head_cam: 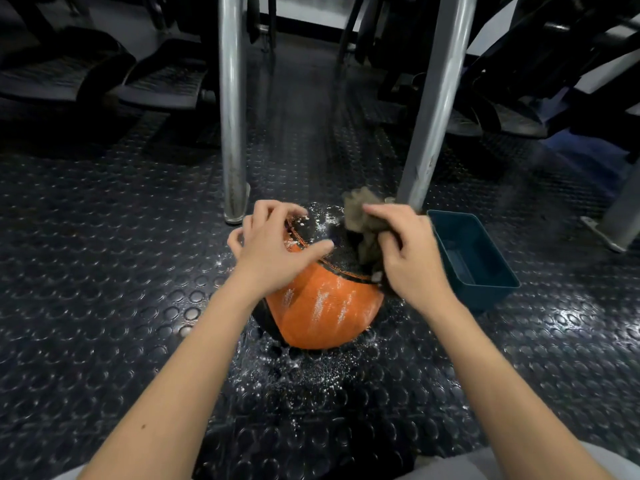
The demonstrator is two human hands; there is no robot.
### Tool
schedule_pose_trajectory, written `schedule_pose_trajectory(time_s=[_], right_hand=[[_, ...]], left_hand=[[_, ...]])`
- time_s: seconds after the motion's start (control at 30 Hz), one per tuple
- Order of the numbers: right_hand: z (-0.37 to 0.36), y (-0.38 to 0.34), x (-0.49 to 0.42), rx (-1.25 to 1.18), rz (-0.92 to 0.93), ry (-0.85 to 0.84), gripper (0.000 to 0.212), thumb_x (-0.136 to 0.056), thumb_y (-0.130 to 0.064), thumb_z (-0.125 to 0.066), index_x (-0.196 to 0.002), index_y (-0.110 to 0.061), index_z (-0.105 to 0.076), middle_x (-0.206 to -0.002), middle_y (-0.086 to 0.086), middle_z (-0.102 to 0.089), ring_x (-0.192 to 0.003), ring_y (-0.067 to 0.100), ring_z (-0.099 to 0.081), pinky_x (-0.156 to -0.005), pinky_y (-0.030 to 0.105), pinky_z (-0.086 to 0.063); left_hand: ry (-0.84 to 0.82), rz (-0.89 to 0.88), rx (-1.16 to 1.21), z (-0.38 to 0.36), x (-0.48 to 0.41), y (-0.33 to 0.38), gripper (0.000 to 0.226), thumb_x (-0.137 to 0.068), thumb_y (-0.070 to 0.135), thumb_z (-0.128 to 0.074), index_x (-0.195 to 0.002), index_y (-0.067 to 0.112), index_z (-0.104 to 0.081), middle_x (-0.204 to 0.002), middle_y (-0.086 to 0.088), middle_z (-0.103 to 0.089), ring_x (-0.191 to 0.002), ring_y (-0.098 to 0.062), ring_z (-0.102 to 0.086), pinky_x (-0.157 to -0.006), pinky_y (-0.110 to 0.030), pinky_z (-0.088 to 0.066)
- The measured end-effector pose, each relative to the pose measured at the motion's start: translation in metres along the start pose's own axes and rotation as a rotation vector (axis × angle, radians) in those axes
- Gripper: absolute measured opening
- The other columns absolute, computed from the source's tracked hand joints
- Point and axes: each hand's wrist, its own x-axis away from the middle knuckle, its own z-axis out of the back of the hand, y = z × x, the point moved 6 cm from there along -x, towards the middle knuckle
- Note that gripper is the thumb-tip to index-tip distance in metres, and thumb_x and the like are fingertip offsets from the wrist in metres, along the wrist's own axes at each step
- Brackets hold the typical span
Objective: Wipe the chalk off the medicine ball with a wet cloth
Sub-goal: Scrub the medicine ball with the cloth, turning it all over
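My right hand [408, 252] clutches the cloth [360, 216] on the chalky medicine ball [325, 306]. My left hand [273, 245] rests there, grip wide.

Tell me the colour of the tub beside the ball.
Dark teal-blue tub, clearest in the head view.

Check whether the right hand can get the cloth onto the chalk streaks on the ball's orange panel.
Probably yes: the right hand holds the cloth beside that panel; the chalk streaks lie uncovered, the left hand farther up.
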Motion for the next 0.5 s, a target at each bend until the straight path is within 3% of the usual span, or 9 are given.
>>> schedule_pose_trajectory(time_s=[0.03, 0.1, 0.23, 0.33, 0.43, 0.5], right_hand=[[-0.008, -0.007, 0.004, 0.002, 0.032, -0.057, 0.044, -0.085, 0.009, -0.048, -0.117, -0.016, -0.064, -0.112, -0.013, -0.053, -0.101, 0.019, -0.046, -0.087, -0.001, -0.019], [-0.016, -0.009, 0.010, 0.012, 0.031, -0.132, 0.044, -0.084, 0.008, -0.050, -0.113, -0.020, -0.067, -0.109, -0.014, -0.053, -0.096, 0.020, -0.044, -0.087, 0.000, -0.022], [0.001, 0.026, 0.005, -0.110, -0.267, -0.216, 0.038, -0.080, 0.003, -0.054, -0.098, -0.025, -0.073, -0.100, -0.006, -0.064, -0.098, 0.013, -0.056, -0.085, 0.009, -0.039], [0.019, 0.045, 0.005, -0.041, -0.388, -0.144, 0.037, -0.079, 0.003, -0.055, -0.099, -0.022, -0.072, -0.104, -0.005, -0.066, -0.103, 0.013, -0.058, -0.095, 0.025, -0.043], [0.031, 0.019, -0.002, -0.110, -0.183, 0.078, 0.039, -0.077, 0.005, -0.052, -0.103, -0.017, -0.070, -0.100, -0.012, -0.061, -0.101, 0.007, -0.055, -0.098, 0.028, -0.040], [0.018, -0.005, -0.001, -0.132, -0.004, 0.014, 0.041, -0.076, 0.004, -0.050, -0.105, -0.017, -0.070, -0.103, -0.011, -0.060, -0.101, 0.010, -0.052, -0.097, 0.017, -0.033]], left_hand=[[0.054, 0.021, 0.001, 0.000, 0.000, -0.002, 0.065, -0.072, 0.059, -0.069, -0.128, 0.040, -0.043, -0.126, 0.015, -0.028, -0.131, -0.013, -0.025, -0.111, -0.042, -0.004], [0.002, 0.103, -0.025, -0.006, -0.001, -0.010, 0.085, -0.068, 0.065, -0.069, -0.139, 0.040, -0.030, -0.141, 0.011, -0.023, -0.138, -0.017, -0.019, -0.113, -0.048, -0.001], [-0.138, 0.157, -0.028, -0.016, 0.000, -0.015, 0.095, -0.063, 0.068, -0.070, -0.142, 0.039, -0.027, -0.150, 0.009, -0.020, -0.142, -0.020, -0.016, -0.114, -0.052, 0.005], [-0.151, 0.112, -0.039, -0.019, 0.002, -0.010, 0.098, -0.060, 0.067, -0.072, -0.142, 0.039, -0.026, -0.150, 0.009, -0.019, -0.141, -0.019, -0.016, -0.114, -0.054, 0.005], [-0.187, 0.098, -0.076, -0.022, 0.002, -0.007, 0.102, -0.058, 0.067, -0.074, -0.142, 0.038, -0.025, -0.149, 0.009, -0.019, -0.142, -0.020, -0.015, -0.114, -0.056, 0.004], [-0.200, 0.081, -0.096, -0.021, 0.003, -0.004, 0.102, -0.057, 0.066, -0.075, -0.141, 0.039, -0.025, -0.148, 0.009, -0.020, -0.141, -0.019, -0.016, -0.114, -0.056, 0.004]])
